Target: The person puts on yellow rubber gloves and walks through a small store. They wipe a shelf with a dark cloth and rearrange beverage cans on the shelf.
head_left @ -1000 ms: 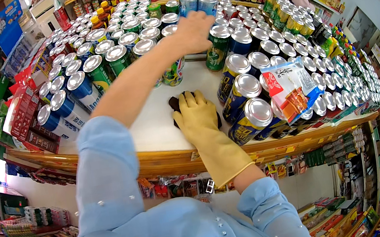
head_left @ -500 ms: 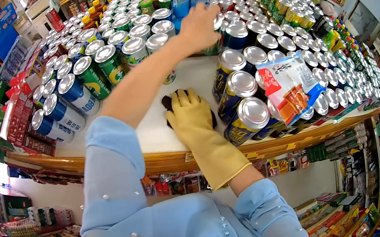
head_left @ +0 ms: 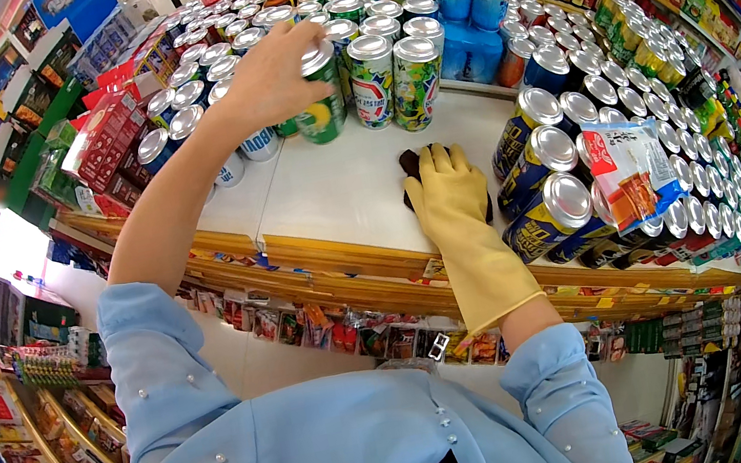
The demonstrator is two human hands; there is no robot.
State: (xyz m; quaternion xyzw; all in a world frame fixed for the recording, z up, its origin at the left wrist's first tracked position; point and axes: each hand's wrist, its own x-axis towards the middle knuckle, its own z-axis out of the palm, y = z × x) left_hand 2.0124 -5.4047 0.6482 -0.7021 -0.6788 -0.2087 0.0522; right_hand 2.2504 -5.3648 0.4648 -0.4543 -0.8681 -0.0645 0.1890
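Note:
My bare left hand [head_left: 278,71] reaches over the cans at the left, its fingers and thumb curved round the upper part of a green can [head_left: 323,121]. Blue-and-white cans stand under that forearm, partly hidden. Just right of the green can are two upright patterned cans, one white-and-green [head_left: 375,92] and one green [head_left: 417,89]. In a yellow rubber glove, my right hand [head_left: 447,188] presses on a dark cloth [head_left: 409,165] against the white shelf top [head_left: 326,205]. Most of the cloth is hidden beneath the glove.
Dark blue cans [head_left: 550,210] stand in rows right of the glove, with a snack packet [head_left: 632,170] lying on top. Shrink-wrapped blue cans [head_left: 470,50] sit farther back. Red boxes [head_left: 108,139] are at the left. A wooden edge [head_left: 346,261] runs along the shelf front.
My left hand has come from beside the blue cans at the back over to the green can at the left. The view has turned leftward. My gloved right hand stays on the cloth.

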